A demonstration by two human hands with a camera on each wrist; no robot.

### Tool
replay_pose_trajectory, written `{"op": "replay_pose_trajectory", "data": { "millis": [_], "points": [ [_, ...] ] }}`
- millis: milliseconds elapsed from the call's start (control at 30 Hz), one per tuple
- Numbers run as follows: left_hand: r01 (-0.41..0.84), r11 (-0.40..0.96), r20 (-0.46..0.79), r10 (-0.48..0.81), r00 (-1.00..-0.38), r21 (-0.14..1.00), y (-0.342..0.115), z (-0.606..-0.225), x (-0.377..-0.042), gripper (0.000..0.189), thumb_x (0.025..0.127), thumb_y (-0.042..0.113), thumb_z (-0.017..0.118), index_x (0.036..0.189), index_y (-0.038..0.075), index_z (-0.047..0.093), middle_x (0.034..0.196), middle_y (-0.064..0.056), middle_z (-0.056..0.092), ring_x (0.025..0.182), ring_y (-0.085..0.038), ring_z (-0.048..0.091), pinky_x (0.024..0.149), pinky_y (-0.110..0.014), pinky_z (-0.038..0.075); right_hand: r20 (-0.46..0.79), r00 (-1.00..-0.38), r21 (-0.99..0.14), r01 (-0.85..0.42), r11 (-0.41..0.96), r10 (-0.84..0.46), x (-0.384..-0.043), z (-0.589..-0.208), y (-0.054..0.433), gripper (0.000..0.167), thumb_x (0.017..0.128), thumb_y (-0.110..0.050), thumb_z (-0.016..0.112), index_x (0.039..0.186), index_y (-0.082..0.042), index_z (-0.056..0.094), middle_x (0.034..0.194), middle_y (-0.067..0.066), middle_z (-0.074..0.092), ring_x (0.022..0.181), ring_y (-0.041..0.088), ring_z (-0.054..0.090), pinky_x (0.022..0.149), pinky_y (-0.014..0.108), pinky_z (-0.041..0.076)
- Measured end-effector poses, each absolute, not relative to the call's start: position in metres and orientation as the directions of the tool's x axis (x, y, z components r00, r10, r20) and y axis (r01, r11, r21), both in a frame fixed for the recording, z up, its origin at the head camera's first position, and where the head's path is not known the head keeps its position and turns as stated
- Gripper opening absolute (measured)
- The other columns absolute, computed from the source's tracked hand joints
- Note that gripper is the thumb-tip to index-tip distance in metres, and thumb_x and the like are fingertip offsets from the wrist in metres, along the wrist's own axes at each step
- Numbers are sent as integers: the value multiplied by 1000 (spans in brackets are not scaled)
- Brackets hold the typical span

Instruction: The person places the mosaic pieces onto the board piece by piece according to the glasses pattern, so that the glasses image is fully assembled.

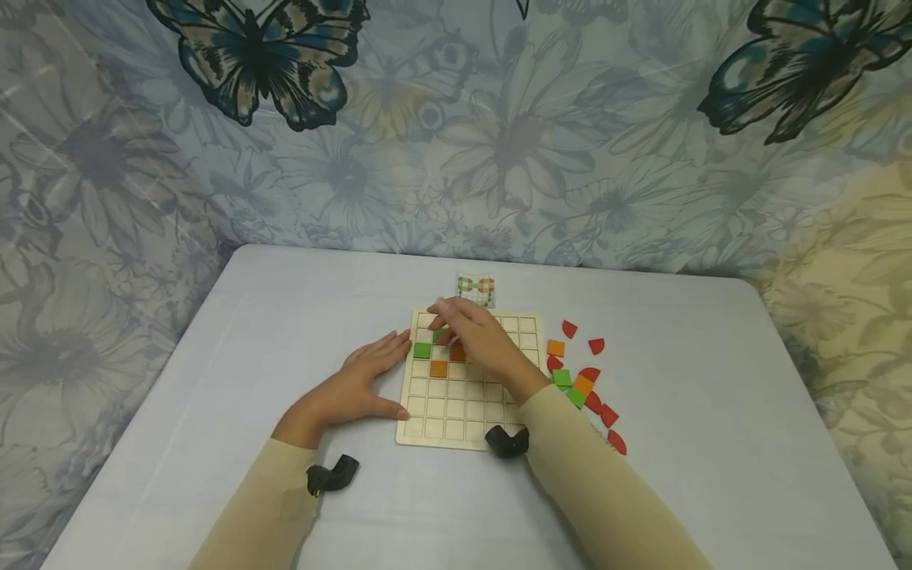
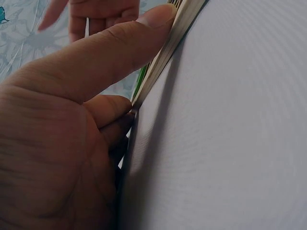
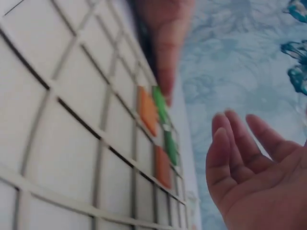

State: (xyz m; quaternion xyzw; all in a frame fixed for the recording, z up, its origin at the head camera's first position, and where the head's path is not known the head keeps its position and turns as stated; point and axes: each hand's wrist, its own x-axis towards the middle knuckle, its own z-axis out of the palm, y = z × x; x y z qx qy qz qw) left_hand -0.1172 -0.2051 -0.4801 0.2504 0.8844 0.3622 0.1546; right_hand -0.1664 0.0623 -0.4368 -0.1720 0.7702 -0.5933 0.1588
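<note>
A wooden grid board point(image 1: 456, 408) lies on the table with two green squares point(image 1: 422, 350) and two orange squares point(image 1: 438, 369) in its upper left cells. Beside the board's left edge rests my left hand point(image 1: 359, 381), fingers extended; its thumb point(image 2: 110, 55) touches the edge in the left wrist view. Over the upper part of the board hovers my right hand point(image 1: 479, 336), partly covering the squares. In the right wrist view its fingers point(image 3: 221, 155) are loosely bent, apart from the board, and no piece shows between them.
Red rounded pieces point(image 1: 597, 346), orange squares point(image 1: 556, 348) and green squares point(image 1: 561, 378) lie scattered right of the board. A small pattern card point(image 1: 476, 289) lies beyond the board's far edge. A patterned fabric wall point(image 1: 456, 198) stands behind the white table point(image 1: 684, 443).
</note>
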Motion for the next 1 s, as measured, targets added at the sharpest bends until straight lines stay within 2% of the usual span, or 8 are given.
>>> {"op": "replay_pose_trajectory", "data": {
  "millis": [100,200,367,533,800,900,1000],
  "points": [
    [328,618,-98,552,-828,714,-205,-480,-117,119,81,46,97,171,6,31,180,0,17,166,-26,9,129,-59,7,-18,-879,-988,-57,142,-477,-167,-428,73,67,117,-54,32,151,-3,60,128,12,70,110,37,69,98,56,55],
    [324,625,-104,549,-830,711,-205,-479,-116,119,81,46,97,171,6,31,180,0,17,166,-26,9,129,-59,6,38,-869,-998,-62,33,-493,-167,-420,85,79,115,-63,25,155,-2,55,132,16,69,113,40,68,97,56,54],
    [316,628,-108,542,-834,711,-204,-479,-116,119,81,44,97,171,7,31,180,1,17,166,-26,9,129,-58,6,160,-858,-982,-87,-167,-489,-166,-408,106,102,106,-82,26,158,3,49,137,26,65,118,44,64,94,50,53],
    [303,634,-120,535,-837,711,-202,-478,-115,120,80,45,97,172,7,31,180,0,18,166,-27,9,129,-58,6,253,-872,-950,-140,-280,-419,-164,-404,132,102,105,-83,27,157,2,50,138,27,65,121,44,62,96,52,49],
    [295,641,-134,533,-835,709,-199,-480,-115,120,80,45,97,172,8,30,180,2,16,166,-26,8,129,-56,7,254,-937,-938,-178,-297,-242,-160,-417,186,98,107,-78,31,158,3,48,136,21,66,125,43,57,105,62,36],
    [295,644,-136,532,-836,706,-199,-481,-116,120,80,45,97,172,8,30,180,2,16,166,-26,7,129,-56,8,210,-970,-955,-177,-238,-121,-161,-424,205,92,107,-77,35,156,-2,55,135,22,65,126,42,56,107,60,35],
    [291,653,-141,525,-839,699,-200,-480,-116,120,80,45,97,172,8,30,180,2,17,166,-27,8,129,-57,8,175,-985,-972,-172,-159,0,-163,-431,220,82,109,-72,37,152,-6,60,135,25,63,124,38,58,107,54,39]
  ]
}}
